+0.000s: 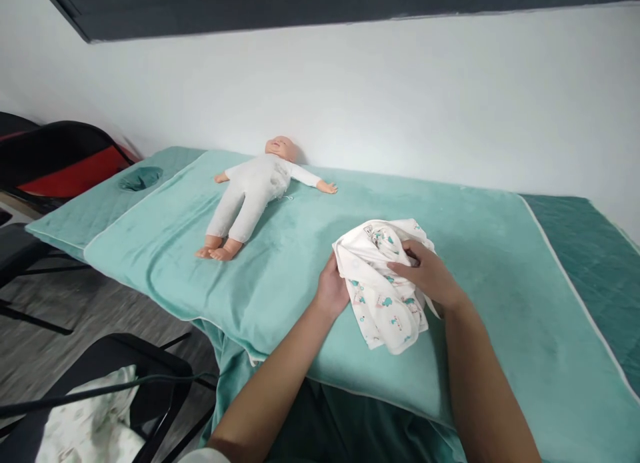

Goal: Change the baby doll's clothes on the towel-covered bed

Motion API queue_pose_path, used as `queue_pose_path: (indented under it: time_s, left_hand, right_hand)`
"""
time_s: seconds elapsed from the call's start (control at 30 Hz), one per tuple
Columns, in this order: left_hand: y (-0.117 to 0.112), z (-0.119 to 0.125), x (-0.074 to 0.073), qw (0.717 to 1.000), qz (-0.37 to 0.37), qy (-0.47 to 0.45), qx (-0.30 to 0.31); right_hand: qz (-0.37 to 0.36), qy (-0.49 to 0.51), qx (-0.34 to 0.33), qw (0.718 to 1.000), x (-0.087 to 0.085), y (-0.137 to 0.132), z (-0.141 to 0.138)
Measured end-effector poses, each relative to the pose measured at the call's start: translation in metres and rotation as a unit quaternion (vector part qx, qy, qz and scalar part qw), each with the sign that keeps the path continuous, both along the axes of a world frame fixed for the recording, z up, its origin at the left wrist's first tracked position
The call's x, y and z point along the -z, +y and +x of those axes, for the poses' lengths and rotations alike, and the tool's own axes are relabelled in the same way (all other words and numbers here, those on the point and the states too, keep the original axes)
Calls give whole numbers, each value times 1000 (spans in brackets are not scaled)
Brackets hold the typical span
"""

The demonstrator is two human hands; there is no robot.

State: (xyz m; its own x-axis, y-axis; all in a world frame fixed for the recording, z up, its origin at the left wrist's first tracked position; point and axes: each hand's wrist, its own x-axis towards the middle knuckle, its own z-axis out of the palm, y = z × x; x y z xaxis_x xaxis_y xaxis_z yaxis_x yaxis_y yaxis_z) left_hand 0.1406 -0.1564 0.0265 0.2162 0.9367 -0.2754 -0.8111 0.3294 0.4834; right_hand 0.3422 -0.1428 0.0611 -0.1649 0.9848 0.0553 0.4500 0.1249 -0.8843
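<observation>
Both hands have hold of a bunched white baby garment [387,303] printed with small teal and pink figures, just above the bed. My left hand [334,286] grips its left edge, with the fingers tucked out of sight behind the cloth. On the upper right side my right hand [425,271] pinches the fabric between thumb and fingers. A baby doll [250,189] with a white cloth body lies on its back farther left, arms spread and head close to the wall. Neither hand touches the doll.
The bed [480,249] has a pale green cover and a face hole [141,178] at its left end. It stands against a white wall [350,96]. Black chairs stand at the left; a patterned cloth [95,419] lies on the nearest. A dark cable [165,379] crosses in front of it.
</observation>
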Motion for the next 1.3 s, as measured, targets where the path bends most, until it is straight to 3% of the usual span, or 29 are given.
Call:
queue_pose_path:
  time_s: [0.13,0.27,0.37,0.43,0.57,0.67,0.83,0.93,1.03,1.13,1.23,1.3]
  left_hand:
    - [1,-3,2,999,-21,-25,6]
    - [0,-2,0,999,-27,-24,1]
    - [-1,-1,-3,999,-32,-10,-8]
    - [-2,-1,-4,999,-31,-1,-10]
    - [-4,0,-4,1000,-10,16,-20]
    - [-5,2,-4,998,23,44,-27]
    - [-10,8,-1,989,101,107,-2]
    - [-13,10,3,980,118,158,39]
    - [-12,10,5,977,111,170,63]
    - [-7,9,2,987,74,137,27]
    - [0,7,-2,997,-12,74,-26]
    - [2,6,-3,997,-54,42,-20]
  right_hand:
    - [-3,218,26,976,-4,-9,8]
    - [70,406,115,904,4,-10,8]
    - [119,484,170,850,11,-7,9]
    - [129,502,167,839,11,-8,11]
    - [117,507,65,851,5,-17,6]
    - [77,473,-25,877,3,-22,-2]
    - [94,222,-163,957,1,-17,-16]
    - [120,145,-166,968,4,-13,-22]
    - [132,194,-95,967,11,-12,-25]
    - [146,269,88,948,13,-12,-21]
    - [211,360,268,868,2,-16,-4]
    - [305,377,338,807,-8,-24,19]
